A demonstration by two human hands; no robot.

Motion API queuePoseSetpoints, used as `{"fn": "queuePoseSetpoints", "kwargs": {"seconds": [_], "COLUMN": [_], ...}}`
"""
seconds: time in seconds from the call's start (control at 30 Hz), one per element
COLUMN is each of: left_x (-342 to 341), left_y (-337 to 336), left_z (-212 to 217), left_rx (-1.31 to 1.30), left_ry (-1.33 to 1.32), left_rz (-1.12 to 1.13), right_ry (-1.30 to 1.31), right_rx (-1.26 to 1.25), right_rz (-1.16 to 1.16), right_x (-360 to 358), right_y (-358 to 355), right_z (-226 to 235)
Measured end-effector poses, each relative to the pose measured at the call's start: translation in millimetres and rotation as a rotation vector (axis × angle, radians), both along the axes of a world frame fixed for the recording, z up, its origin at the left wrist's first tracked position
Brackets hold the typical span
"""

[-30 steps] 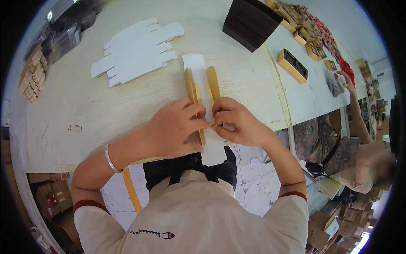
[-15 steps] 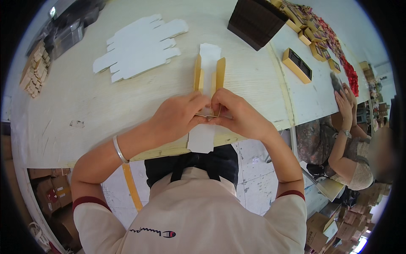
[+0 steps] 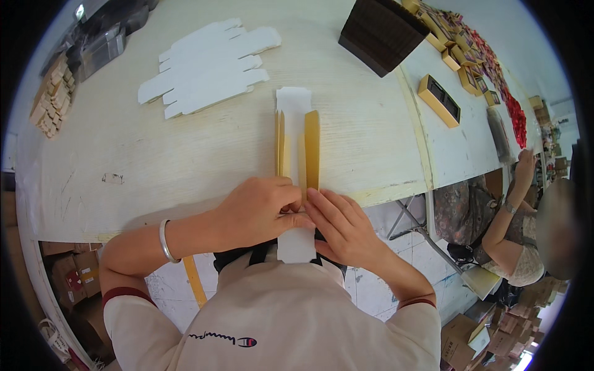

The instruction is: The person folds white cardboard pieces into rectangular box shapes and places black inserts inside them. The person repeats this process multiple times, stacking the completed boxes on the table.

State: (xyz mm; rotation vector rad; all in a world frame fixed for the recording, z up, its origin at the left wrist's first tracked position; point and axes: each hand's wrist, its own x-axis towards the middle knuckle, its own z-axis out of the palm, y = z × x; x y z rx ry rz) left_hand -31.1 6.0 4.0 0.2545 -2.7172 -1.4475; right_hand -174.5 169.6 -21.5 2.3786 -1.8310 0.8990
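Note:
A long flat cardboard box blank [image 3: 296, 137], white inside with gold side flaps folded upright, lies along the pale wooden table [image 3: 185, 154] and hangs over its near edge. My left hand [image 3: 257, 211] and my right hand [image 3: 343, 227] pinch the blank's near end together at the table edge, fingers touching each other. A white end tab sticks out below my hands toward my chest. A silver bangle sits on my left wrist.
A stack of flat white die-cut blanks [image 3: 207, 65] lies at the far left. A dark brown box [image 3: 383, 31] stands at the far right, gold open boxes [image 3: 438, 99] beyond it. Another person [image 3: 513, 229] sits at the right. Cardboard cartons sit under the table.
The blank has slid away from me along the table and its gold flaps stand more upright. Both hands stayed pinched on its near end.

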Motion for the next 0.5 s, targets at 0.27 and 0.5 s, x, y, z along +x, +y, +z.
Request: {"fn": "queuePoseSetpoints", "kwargs": {"seconds": [0.27,0.5], "left_x": [7,1], "left_y": [-8,-4], "left_z": [-14,-10], "left_rx": [0.388,0.442], "left_ry": [0.057,0.064], "left_rz": [-0.015,0.139], "right_ry": [-0.82,-0.407], "right_rx": [0.117,-0.116], "right_rz": [-0.125,-0.156], "right_x": [-1,3], "right_y": [-18,-26], "right_z": [-8,-11]}}
